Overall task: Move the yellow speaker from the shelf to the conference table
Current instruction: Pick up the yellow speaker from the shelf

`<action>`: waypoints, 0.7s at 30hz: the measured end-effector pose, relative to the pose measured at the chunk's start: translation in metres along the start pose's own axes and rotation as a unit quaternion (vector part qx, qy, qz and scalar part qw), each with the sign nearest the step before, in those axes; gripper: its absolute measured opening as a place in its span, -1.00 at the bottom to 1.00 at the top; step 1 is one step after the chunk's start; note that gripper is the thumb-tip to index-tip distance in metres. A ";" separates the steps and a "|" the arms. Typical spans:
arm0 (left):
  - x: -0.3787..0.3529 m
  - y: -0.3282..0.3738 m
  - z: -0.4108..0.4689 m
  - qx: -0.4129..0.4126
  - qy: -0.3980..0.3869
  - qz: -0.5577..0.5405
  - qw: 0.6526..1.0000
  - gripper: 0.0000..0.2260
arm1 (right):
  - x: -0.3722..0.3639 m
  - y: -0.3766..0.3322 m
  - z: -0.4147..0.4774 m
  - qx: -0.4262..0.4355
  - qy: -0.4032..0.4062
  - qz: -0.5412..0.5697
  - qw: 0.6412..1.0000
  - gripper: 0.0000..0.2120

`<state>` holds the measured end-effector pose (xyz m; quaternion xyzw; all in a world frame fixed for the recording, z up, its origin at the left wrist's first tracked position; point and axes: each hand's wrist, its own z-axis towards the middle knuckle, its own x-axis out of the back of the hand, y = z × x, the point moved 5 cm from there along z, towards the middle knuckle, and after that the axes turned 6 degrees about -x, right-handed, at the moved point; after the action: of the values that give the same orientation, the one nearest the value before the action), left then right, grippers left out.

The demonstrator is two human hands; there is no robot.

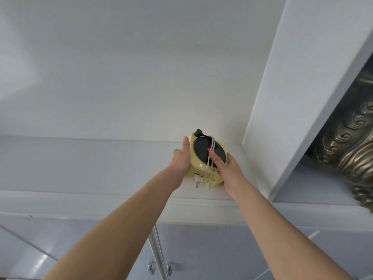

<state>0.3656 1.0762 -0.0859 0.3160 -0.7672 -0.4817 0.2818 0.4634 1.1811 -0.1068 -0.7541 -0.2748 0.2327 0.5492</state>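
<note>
The yellow speaker (198, 170) sits on the white shelf (101, 164), close to the right corner of its bay. It has a black round top with a red dot, a black knob at the back and a pale cord draped over it. My left hand (181, 156) presses flat against its left side. My right hand (226, 168) grips its right side, thumb lying on the black top beside the cord. Both forearms reach up from the bottom of the view. The conference table is out of sight.
A white upright panel (286, 98) closes the bay just right of the speaker. Beyond it stands a bronze ornate carved object (351, 142). Below the shelf edge are glossy cabinet doors with small metal handles (161, 267).
</note>
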 end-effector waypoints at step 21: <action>-0.012 -0.008 0.007 0.059 -0.092 -0.236 0.966 -0.18 | 0.009 -0.011 0.007 -0.054 0.003 -0.016 0.998 -0.41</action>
<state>0.3705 1.0864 -0.0976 0.4585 -0.7206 -0.5155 0.0691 0.4631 1.1947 -0.0990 -0.7790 -0.2974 0.2062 0.5120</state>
